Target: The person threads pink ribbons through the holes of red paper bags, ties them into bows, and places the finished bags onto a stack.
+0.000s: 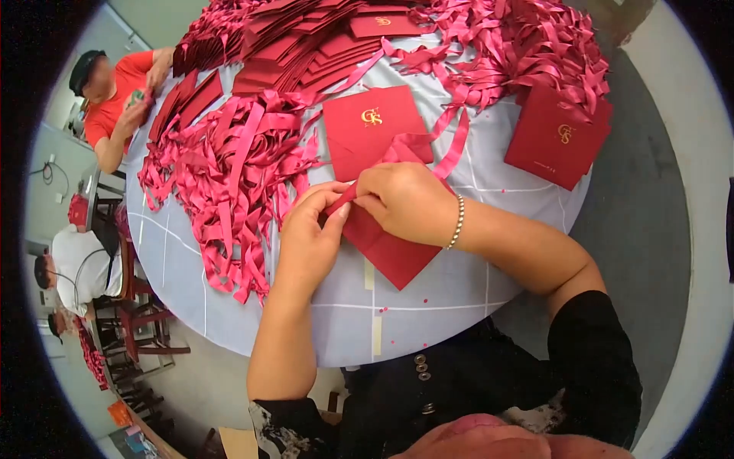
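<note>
A red folded paper piece (397, 256), like a flat gift bag or card sleeve, lies tilted beneath my hands at the middle of the table. My left hand (312, 229) is closed, thumb and fingers pinching its upper left edge. Just beside it my right hand (409, 200), with a beaded bracelet at the wrist, is closed in a pinch at the same edge. A pink ribbon (456, 145) loops out from behind my right hand; its end is hidden by the fingers. Right behind lies another red piece (375, 122) with a gold logo.
A pile of pink ribbons (237, 183) lies to the left, and stacked red pieces (298, 50) stand at the back. More ribboned pieces (562, 138) lie at the right edge of the round table (451, 283). A person in a red shirt (122, 88) works across at the left.
</note>
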Tool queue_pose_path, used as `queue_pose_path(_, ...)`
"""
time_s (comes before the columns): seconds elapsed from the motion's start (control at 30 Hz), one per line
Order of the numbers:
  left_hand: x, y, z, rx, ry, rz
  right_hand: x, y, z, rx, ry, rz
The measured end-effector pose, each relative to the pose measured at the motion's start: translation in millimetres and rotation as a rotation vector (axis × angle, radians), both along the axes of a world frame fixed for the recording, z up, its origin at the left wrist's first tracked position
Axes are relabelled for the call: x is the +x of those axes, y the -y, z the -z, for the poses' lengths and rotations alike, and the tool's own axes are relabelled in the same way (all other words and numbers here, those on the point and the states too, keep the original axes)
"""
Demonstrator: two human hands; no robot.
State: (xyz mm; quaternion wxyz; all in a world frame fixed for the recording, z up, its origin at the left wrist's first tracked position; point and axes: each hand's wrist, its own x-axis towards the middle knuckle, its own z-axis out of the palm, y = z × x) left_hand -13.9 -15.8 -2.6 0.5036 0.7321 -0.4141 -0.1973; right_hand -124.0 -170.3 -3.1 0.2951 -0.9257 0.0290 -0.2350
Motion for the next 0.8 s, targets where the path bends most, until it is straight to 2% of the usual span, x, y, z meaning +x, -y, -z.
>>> queue_pose_path(0.07,2,-2,0,0.039,-0.036,-0.013,1,2,3,0.036,-0.004,-0.036)
queue_pose_path(0.13,3,-3,-1,0.058,0.112,0.040,2,3,2,0.033,-0.005,-0.063)
queue_pose_path(0.23,-1,0,-4,-0.053,0.233,0.063,1,2,-3,0.049,0.012,0.002)
queue_pose_path(0.4,-3,1,-4,-0.108,0.237,0.095,-1,-10,-8,-0.038,-0.002,0.076)
queue_pose_path(0.53,-4,2,-5,-0.142,0.276,0.076,1,-4,-10,0.072,0.012,0.065)
queue_pose_path(0.6,-2,0,-4,-0.058,0.296,0.024,1,-3,-11,0.120,0.026,0.046)
queue_pose_path(0.67,-4,-1,-4,-0.041,0.288,0.023,-1,-3,-11,0.379,-0.079,0.008)
queue_pose_path(0.8,-3,-1,-2,-0.056,0.246,0.043,-6,5,-19,0.267,-0.168,-0.102)
